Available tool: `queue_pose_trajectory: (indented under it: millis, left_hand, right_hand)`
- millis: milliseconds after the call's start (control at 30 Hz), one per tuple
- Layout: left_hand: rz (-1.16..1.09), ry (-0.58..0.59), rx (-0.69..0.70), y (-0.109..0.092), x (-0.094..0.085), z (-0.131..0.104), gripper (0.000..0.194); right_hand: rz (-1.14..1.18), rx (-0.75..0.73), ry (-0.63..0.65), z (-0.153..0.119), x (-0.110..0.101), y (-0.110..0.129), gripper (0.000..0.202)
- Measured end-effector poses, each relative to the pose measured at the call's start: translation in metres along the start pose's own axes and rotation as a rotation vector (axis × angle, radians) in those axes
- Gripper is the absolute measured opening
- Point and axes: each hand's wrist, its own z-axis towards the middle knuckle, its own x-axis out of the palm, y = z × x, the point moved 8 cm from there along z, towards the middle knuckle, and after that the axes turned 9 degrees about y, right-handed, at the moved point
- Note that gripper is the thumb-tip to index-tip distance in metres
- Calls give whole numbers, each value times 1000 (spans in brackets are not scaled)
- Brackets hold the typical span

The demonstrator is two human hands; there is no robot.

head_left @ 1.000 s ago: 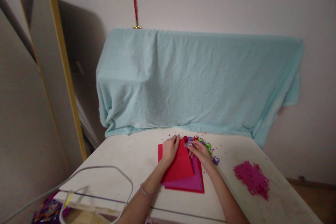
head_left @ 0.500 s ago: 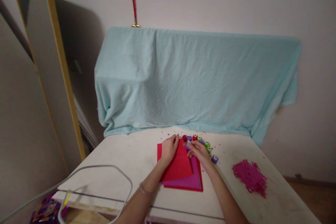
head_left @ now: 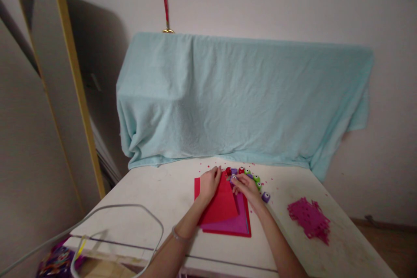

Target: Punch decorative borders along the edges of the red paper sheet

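Head view: we see two bare hands at work over a white counter (head_left: 146, 200). The left hand (head_left: 209, 183) lies over a red sheet (head_left: 220, 208), fingers curled near its far edge; its grip looks closed on the paper, though the fingertips are partly hidden from us. The right hand (head_left: 246, 186) has its grip on a purple punch (head_left: 233, 178), held between thumb and fingers right by the far right edge of that sheet. We cannot tell whether the paper sits in the slot.

The red sheet lies askew over a pink sheet (head_left: 226, 226), with more red paper (head_left: 228, 233) showing beneath. Just beyond the right hand we find green punches (head_left: 257, 182) and red punches (head_left: 241, 170) clustered, and a spare punch (head_left: 266, 197), purple too, beside the wrist. Red bits (head_left: 272, 179) are scattered around them. Well apart, to the right, lies pink paper full of holes (head_left: 309, 219). A pale blue towel (head_left: 244, 100) hangs behind the counter.
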Motion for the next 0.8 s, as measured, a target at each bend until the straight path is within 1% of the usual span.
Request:
queue_pose_trajectory:
  millis: [300,800]
  left_hand:
    - [11,-3,0,0,2,2,46]
    - [3,-2,4,0,1,0,45]
  right_hand:
    - [-17,-23,22,0,1,0,30]
    - [-70,-18,44,-1,4,3,30]
